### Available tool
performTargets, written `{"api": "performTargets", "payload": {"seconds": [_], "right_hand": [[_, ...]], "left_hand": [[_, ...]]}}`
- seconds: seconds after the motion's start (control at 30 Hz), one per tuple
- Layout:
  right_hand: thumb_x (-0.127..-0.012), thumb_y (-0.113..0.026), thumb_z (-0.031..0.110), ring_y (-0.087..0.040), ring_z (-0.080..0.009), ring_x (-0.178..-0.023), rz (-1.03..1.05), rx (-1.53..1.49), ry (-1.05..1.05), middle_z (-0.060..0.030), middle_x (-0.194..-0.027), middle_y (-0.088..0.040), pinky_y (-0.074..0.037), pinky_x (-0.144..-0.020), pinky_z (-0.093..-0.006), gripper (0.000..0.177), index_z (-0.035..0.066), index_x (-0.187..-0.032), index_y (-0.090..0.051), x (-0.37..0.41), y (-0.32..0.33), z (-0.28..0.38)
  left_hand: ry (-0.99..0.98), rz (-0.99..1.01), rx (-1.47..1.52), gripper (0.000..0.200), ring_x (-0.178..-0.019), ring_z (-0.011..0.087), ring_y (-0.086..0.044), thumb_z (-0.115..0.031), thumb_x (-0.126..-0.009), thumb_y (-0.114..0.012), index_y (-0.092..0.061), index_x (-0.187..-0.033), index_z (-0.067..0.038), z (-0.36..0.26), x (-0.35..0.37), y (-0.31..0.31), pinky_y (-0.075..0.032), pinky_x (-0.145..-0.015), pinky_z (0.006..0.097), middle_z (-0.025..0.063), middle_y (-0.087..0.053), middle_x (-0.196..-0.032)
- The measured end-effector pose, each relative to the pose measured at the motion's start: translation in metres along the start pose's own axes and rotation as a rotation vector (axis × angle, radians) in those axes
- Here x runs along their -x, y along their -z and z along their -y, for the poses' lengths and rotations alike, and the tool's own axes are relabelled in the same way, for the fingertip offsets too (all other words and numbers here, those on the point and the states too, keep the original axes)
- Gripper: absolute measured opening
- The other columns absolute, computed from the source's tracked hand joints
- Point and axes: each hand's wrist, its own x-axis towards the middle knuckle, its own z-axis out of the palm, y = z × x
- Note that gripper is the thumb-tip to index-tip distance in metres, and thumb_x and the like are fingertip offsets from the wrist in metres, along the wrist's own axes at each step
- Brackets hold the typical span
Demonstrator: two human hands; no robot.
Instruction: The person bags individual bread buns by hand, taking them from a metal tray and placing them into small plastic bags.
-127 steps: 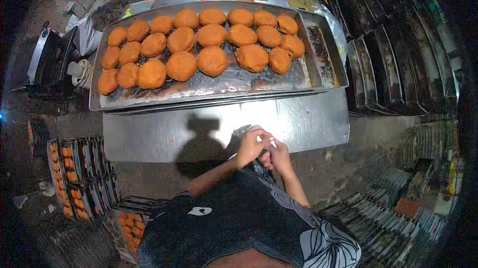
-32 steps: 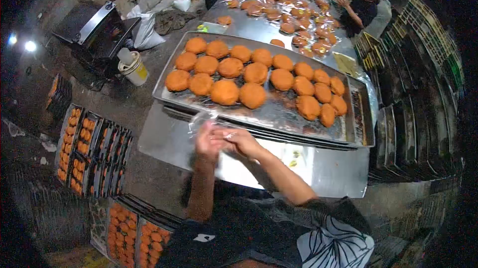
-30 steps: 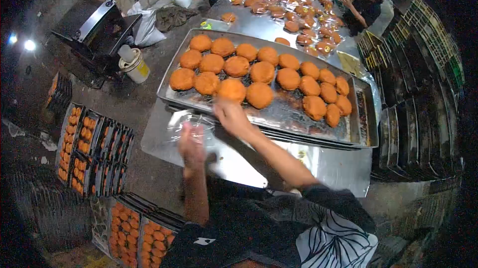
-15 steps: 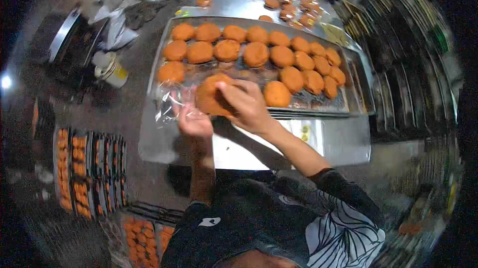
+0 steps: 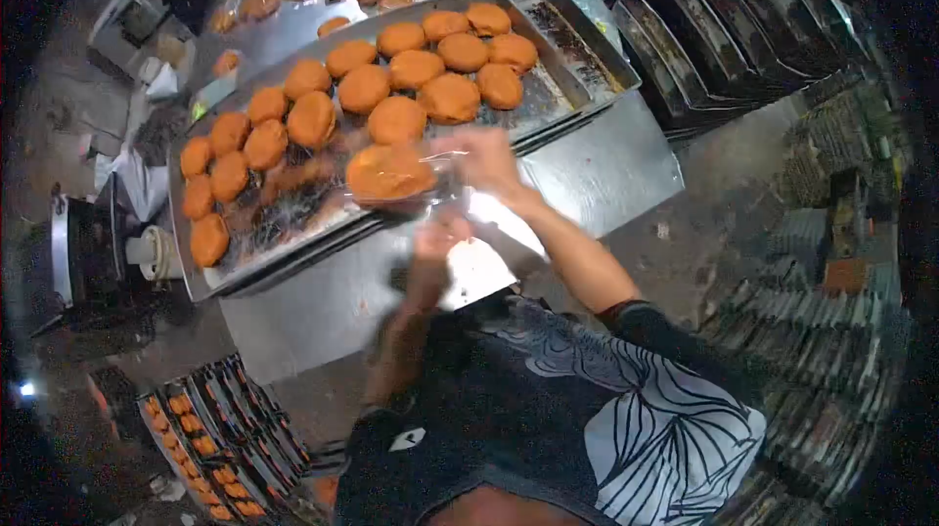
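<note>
The right hand [image 5: 484, 159] grasps clear plastic [image 5: 442, 168] beside an orange-brown bun [image 5: 389, 175], apparently so the film carries it, above the near edge of the tray [image 5: 536, 108] on the desk [image 5: 611, 174]. Nearer, the left hand [image 5: 440, 236] is blurred; I cannot tell its grip.

Dim in here, the corners sunk in grainy black. Glare whites out the table [image 5: 313, 321] below the right hand [image 5: 486, 159]; it and the left hand [image 5: 445, 235] smear with motion. A small light [image 5: 26, 390] glints far left; the trays [image 5: 685, 47] bow rightward.
</note>
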Motion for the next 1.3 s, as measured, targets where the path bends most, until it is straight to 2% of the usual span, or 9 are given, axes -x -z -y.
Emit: {"api": "performTargets", "payload": {"seconds": [0.07, 0.2, 0.37, 0.7, 0.9, 1.03, 1.1, 1.17, 1.3], "right_hand": [[-0.075, -0.056, 0.018, -0.057, -0.0251, -0.054, -0.285, 0.317, 0.228, -0.0110, -0.052, -0.055, -0.045, -0.052, -0.0298, 0.019, 0.001, -0.072, -0.064, -0.055, 0.033, 0.046], [-0.073, -0.060, 0.014, -0.035, -0.0362, -0.112, -0.121, 0.322, 0.363, -0.0227, -0.124, -0.034, -0.029, -0.095, -0.0351, 0.060, 0.002, -0.125, -0.031, -0.086, 0.027, 0.043], [-0.080, -0.055, 0.028, -0.058, -0.0126, -0.066, 0.620, 0.109, -0.650, -0.0032, -0.064, -0.060, -0.047, -0.062, -0.0271, 0.027, 0.004, -0.091, -0.062, 0.105, 0.102, -0.046], [-0.081, -0.052, 0.026, -0.049, -0.0185, -0.048, 0.422, 0.331, -0.339, -0.0130, -0.055, -0.052, -0.042, -0.047, -0.0303, 0.029, -0.003, -0.085, -0.051, 0.166, 0.104, -0.057], [-0.086, -0.045, 0.022, -0.056, -0.0152, -0.051, 0.199, -0.789, -0.982, -0.0045, -0.059, -0.057, -0.040, -0.038, -0.0299, 0.028, 0.002, -0.107, -0.046, 0.129, 0.077, -0.052], [-0.087, -0.044, 0.030, -0.059, -0.0182, -0.074, -0.268, -1.396, -0.659, -0.0100, -0.097, -0.058, -0.048, -0.061, -0.0231, 0.041, 0.005, -0.119, -0.039, 0.038, 0.028, 0.040], [-0.086, -0.044, 0.030, -0.057, -0.0216, -0.086, 0.134, -1.641, -0.543, -0.0116, -0.109, -0.053, -0.047, -0.075, -0.0290, 0.041, 0.006, -0.119, -0.038, 0.044, -0.005, 0.051], [-0.085, -0.045, 0.029, -0.056, -0.0316, -0.084, 0.372, -1.355, -0.839, -0.0155, -0.106, -0.054, -0.045, -0.075, -0.0390, 0.043, 0.002, -0.117, -0.038, 0.059, -0.054, 0.020], [-0.072, -0.059, 0.036, -0.056, -0.0346, -0.078, -0.091, 0.726, 0.255, -0.0244, -0.084, -0.056, -0.046, -0.072, -0.0398, 0.046, -0.006, -0.090, -0.055, -0.003, -0.093, 0.035]], "left_hand": [[0.500, 0.313, 0.414, 0.035, -0.071, 0.0155, -0.052, -0.022, -0.070, -0.064, -0.051, -0.098, -0.005, 0.006, 0.006, -0.084, -0.044, -0.063, 0.0272, 0.0067, -0.054, -0.077], [-0.005, -0.013, -0.033, 0.024, -0.074, 0.0308, -0.054, -0.010, -0.066, -0.060, -0.055, -0.088, -0.002, 0.026, 0.023, -0.200, -0.043, -0.066, 0.0386, 0.0171, -0.055, -0.079], [0.199, 0.147, 0.069, 0.016, -0.070, 0.0251, -0.056, -0.011, -0.077, -0.047, -0.059, -0.084, -0.001, 0.068, 0.010, -0.191, -0.044, -0.066, 0.0345, 0.0130, -0.059, -0.076], [0.376, 0.013, 0.376, 0.018, -0.057, 0.0105, -0.055, -0.018, -0.076, -0.058, -0.062, -0.080, -0.001, 0.037, 0.007, -0.178, -0.045, -0.053, 0.0230, 0.0043, -0.062, -0.072], [0.374, -0.226, 0.118, 0.018, -0.067, 0.0168, -0.054, -0.018, -0.071, -0.064, -0.063, -0.077, -0.002, -0.035, -0.022, -0.101, -0.042, -0.059, 0.0256, 0.0068, -0.054, -0.070], [0.320, -0.397, 0.421, 0.029, -0.070, 0.0143, -0.052, -0.017, -0.080, -0.055, -0.053, -0.107, -0.004, -0.028, -0.011, -0.071, -0.043, -0.063, 0.0250, 0.0059, -0.055, -0.079], [0.405, -0.632, 1.077, 0.037, -0.076, 0.0161, -0.053, -0.020, -0.085, -0.048, -0.041, -0.117, -0.003, 0.005, -0.016, -0.044, -0.044, -0.069, 0.0262, 0.0085, -0.053, -0.088], [0.405, -0.515, 1.389, 0.042, -0.085, 0.0180, -0.052, -0.023, -0.087, -0.044, -0.033, -0.122, -0.002, 0.012, 0.001, 0.014, -0.044, -0.077, 0.0293, 0.0104, -0.051, -0.094], [0.417, -1.017, 1.236, 0.039, -0.098, 0.0210, -0.047, -0.023, -0.086, -0.044, -0.037, -0.120, -0.004, 0.027, 0.014, 0.086, -0.038, -0.087, 0.0413, 0.0092, -0.050, -0.096]]}}
